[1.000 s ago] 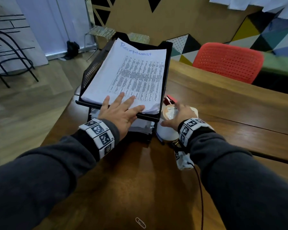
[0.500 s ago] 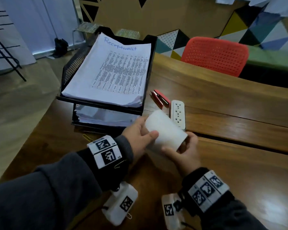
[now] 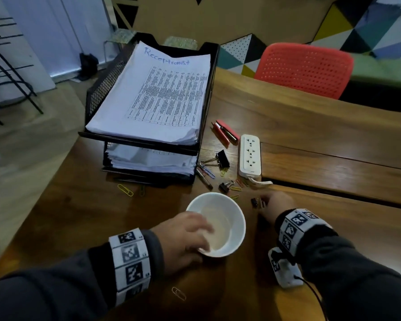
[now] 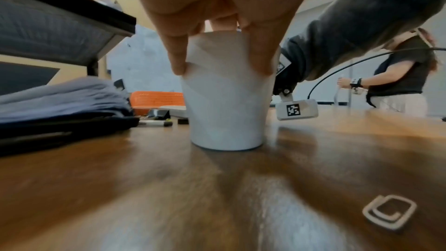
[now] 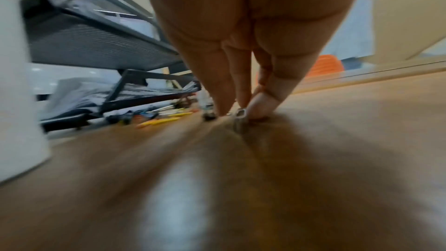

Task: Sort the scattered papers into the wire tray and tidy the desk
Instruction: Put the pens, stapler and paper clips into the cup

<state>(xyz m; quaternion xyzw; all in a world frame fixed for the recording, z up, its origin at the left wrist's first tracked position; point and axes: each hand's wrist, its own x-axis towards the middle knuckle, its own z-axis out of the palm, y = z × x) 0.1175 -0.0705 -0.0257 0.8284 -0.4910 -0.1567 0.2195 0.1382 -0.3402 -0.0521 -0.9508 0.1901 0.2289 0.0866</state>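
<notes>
The papers (image 3: 153, 98) lie stacked in the top level of the black wire tray (image 3: 97, 93), which stands at the far left of the wooden desk (image 3: 310, 140); a second stack (image 3: 148, 158) fills the level below. In front of the tray a white paper cup (image 3: 218, 224) stands upright on the desk. The left hand (image 3: 183, 239) grips it near the rim, thumb on one side and fingers (image 4: 262, 54) curled round the other.

The right hand (image 3: 276, 205) reaches down to the desk just right of the cup, fingertips (image 5: 260, 102) drawn together in a pinch on a small metal clip (image 5: 241, 119); blur hides its exact kind.

Between the tray and a white power strip (image 3: 250, 156) lie scattered binder clips (image 3: 222, 158), coloured paper clips (image 3: 207, 171) and a pen (image 3: 204, 179). A red stapler (image 3: 226, 133) lies beyond them. One paper clip (image 3: 178, 293) sits alone near the left sleeve, and a yellow one (image 3: 125, 189) lies by the tray's front. A red chair (image 3: 303, 68) stands behind the desk.
</notes>
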